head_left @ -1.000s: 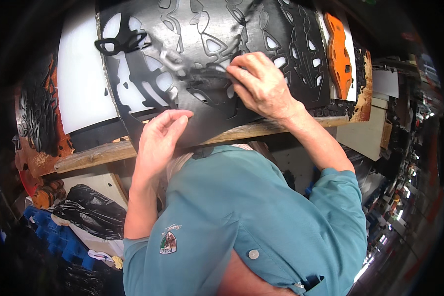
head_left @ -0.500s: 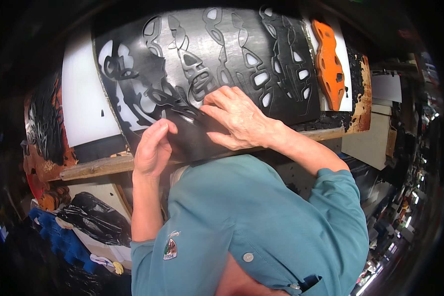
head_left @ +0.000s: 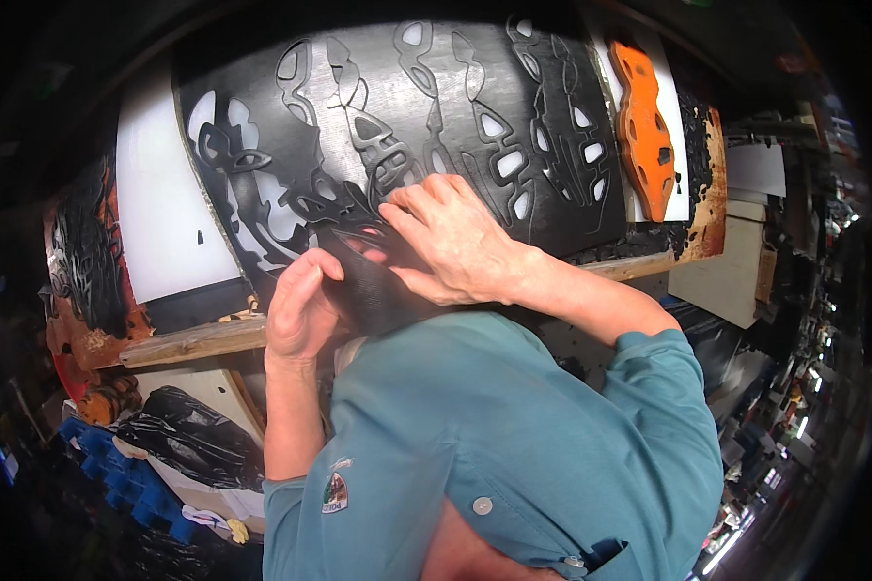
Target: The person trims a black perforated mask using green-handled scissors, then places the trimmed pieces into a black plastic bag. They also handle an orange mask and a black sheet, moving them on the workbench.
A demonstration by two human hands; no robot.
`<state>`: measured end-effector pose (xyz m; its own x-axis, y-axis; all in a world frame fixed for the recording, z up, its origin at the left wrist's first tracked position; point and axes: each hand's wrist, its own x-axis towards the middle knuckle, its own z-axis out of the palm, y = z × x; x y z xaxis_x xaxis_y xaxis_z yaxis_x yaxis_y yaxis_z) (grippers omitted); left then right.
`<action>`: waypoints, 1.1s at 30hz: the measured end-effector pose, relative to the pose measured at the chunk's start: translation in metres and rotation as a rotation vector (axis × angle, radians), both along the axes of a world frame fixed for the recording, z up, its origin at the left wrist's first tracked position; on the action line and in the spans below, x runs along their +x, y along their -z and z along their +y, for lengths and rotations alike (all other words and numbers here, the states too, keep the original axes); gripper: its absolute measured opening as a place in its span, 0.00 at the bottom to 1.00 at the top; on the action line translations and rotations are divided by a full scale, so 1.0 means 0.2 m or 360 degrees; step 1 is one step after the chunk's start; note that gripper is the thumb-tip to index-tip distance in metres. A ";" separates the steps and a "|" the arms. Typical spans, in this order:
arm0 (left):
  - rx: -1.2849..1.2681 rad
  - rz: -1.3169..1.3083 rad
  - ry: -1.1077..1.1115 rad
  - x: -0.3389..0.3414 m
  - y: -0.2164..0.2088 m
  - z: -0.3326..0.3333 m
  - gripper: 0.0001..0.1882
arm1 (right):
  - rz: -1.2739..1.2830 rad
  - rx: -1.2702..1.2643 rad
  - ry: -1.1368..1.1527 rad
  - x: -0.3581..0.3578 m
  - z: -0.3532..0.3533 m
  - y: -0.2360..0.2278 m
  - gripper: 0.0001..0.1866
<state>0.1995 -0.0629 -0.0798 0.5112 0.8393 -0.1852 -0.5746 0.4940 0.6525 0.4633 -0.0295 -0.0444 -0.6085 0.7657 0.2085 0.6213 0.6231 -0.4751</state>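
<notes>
A large black sheet [head_left: 562,215], leather-like, is cut through with curvy outlines and holes. My left hand [head_left: 298,302] grips its near edge at the left, thumb on top, with part of the hand beneath. A bit of skin shows through a slit in the raised part of the sheet, between my hands. My right hand [head_left: 455,237] is bent over the sheet's near middle, its fingers curled onto the cut strips and its thumb spread toward the near edge. Its fingertips are partly hidden against the black material.
An orange template-shaped piece with holes [head_left: 644,136] lies on a white board at the right. Another white board [head_left: 165,194] lies at the left. A wooden bar [head_left: 199,342] runs along the near edge. Below left are black plastic [head_left: 186,431] and a blue piece [head_left: 126,474].
The near part of the sheet has been lifted and bent up between my hands. My left hand has come down slightly onto its edge. My right hand has shifted a little left.
</notes>
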 end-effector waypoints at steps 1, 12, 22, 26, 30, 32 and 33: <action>-0.0012 0.0028 -0.0036 -0.01 -0.01 0.00 0.13 | 0.0093 -0.0034 0.0015 0.00 0.00 0.00 0.30; 0.0223 0.1946 -0.0415 -0.11 -0.36 -0.05 0.17 | 0.1576 -0.1426 0.0646 0.16 0.17 -0.11 0.14; 0.0717 0.1656 -0.0417 0.22 -0.58 0.06 0.16 | 0.2073 -0.1766 0.0464 -0.01 0.11 -0.19 0.18; 0.0428 0.1496 -0.0431 0.31 -0.39 0.20 0.16 | 0.1940 -0.1575 0.0503 -0.08 0.08 -0.16 0.17; 0.0100 0.0921 -0.0350 0.31 -0.31 0.22 0.14 | 0.1700 -0.1464 0.0598 -0.06 0.06 -0.17 0.18; 0.0233 0.0998 -0.0318 0.29 -0.29 0.20 0.13 | 0.1585 -0.1309 0.0485 -0.06 0.07 -0.18 0.20; 0.0274 0.1029 -0.0325 0.29 -0.28 0.18 0.13 | 0.1531 -0.1294 0.0428 -0.05 0.07 -0.19 0.20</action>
<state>0.2577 -0.0272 -0.0236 0.1725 0.9515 -0.2549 -0.1149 0.2764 0.9541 0.4535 -0.0157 -0.0060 -0.2823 0.9533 -0.1071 -0.1206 -0.1460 -0.9819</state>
